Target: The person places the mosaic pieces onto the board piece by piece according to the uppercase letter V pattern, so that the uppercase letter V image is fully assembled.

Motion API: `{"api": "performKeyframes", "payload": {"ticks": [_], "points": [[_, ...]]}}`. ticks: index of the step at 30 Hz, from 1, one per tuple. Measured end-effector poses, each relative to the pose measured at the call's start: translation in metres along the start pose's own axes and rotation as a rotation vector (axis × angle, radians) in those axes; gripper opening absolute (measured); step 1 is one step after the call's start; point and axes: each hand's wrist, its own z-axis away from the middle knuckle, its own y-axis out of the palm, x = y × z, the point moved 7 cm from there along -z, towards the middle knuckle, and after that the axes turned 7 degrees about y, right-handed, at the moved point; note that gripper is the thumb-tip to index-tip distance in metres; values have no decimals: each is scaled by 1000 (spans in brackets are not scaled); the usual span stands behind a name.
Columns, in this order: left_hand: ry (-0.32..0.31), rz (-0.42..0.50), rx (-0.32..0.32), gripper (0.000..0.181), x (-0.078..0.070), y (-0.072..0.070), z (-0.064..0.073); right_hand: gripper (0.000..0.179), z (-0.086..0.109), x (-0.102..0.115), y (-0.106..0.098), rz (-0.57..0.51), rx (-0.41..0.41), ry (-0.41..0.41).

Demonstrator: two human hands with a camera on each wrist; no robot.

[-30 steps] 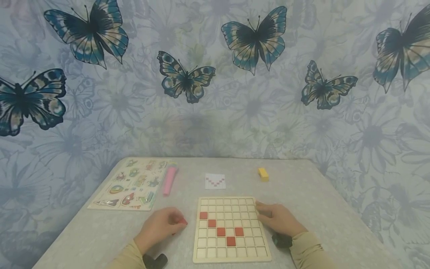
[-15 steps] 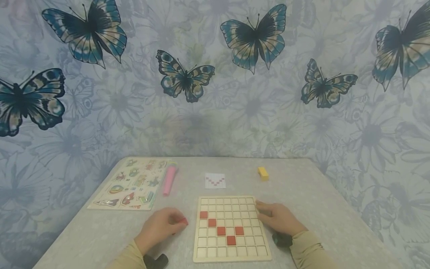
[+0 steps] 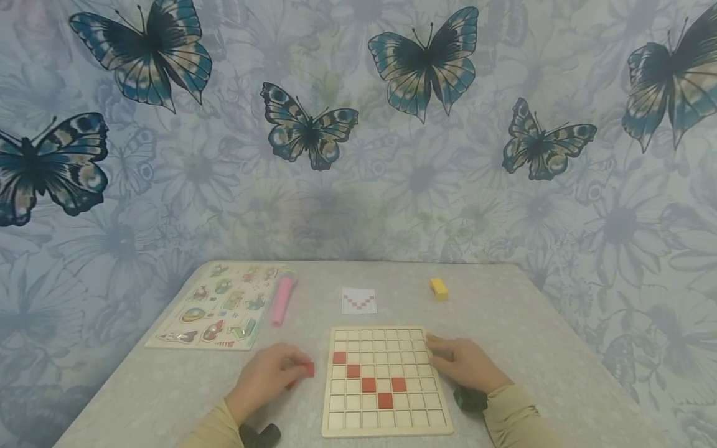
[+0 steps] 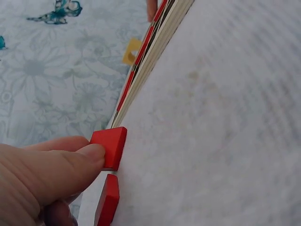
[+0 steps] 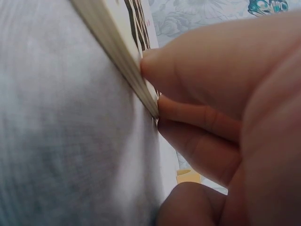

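Thumb and fingers of my left hand [image 3: 269, 376] pinch a red square tile [image 4: 109, 147] just left of the game board. Below that tile, a second red tile [image 4: 109, 200] shows in the left wrist view, partly hidden by my hand in the head view. The wooden grid board [image 3: 414, 423] lies flat before me, with several red tiles, one of them a red tile [image 3: 385, 401] at the low point of a V-like pattern. My right hand [image 3: 467, 364] touches the board's right edge, its thumb and fingertips set against the rim [image 5: 106, 35] with fingers fairly straight.
Behind the board lies a small pattern card [image 3: 359, 301] with a red V. A yellow block [image 3: 439, 290] stands at the back right. To the left are a pink tube [image 3: 284, 300] and a picture puzzle board [image 3: 213, 305]. A butterfly-patterned wall [image 3: 336, 211] rises behind the table.
The red tile in my left fingers has turned so more of its face shows; the hand has barely moved. My right hand has stayed at the board's edge.
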Motion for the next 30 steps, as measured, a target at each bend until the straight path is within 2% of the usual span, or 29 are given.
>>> {"api": "performKeyframes", "payload": {"ticks": [4,16,30], "points": [[-23,15,-3,10,0,0,0,43,1,1,0,-8,7,-1],[-49,-7,0,10,0,1,-1,45,0,1,0,-23,13,-5],[-61,117,35,5,2,4,-1,44,0,0,0,-15,7,-12]]}}
